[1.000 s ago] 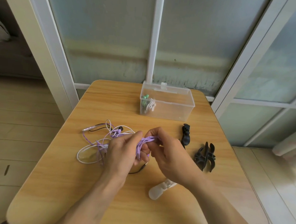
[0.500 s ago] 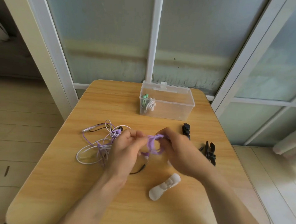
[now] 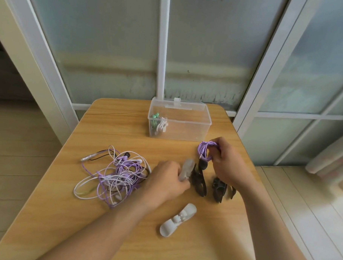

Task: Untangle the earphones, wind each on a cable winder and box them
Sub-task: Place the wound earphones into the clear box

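My right hand (image 3: 227,161) grips a coiled purple earphone cable (image 3: 206,151) above the table, right of centre. My left hand (image 3: 166,181) pinches a white cable winder (image 3: 186,168), blurred by motion, next to a black winder (image 3: 199,181). A second black winder (image 3: 219,189) lies under my right wrist. Another white winder (image 3: 178,220) lies nearer to me. A tangle of purple, white and black earphones (image 3: 115,174) sits at the left. The clear plastic box (image 3: 188,128) at the back holds a green earphone set wound on a white winder (image 3: 159,123).
The wooden table (image 3: 124,231) has rounded corners and stands against a glazed partition with white frames. Floor lies beyond the table's left and right edges.
My right hand has carried the purple coil to the right, away from the tangle. My left hand let go of the cable, moved right and took hold of a white winder.
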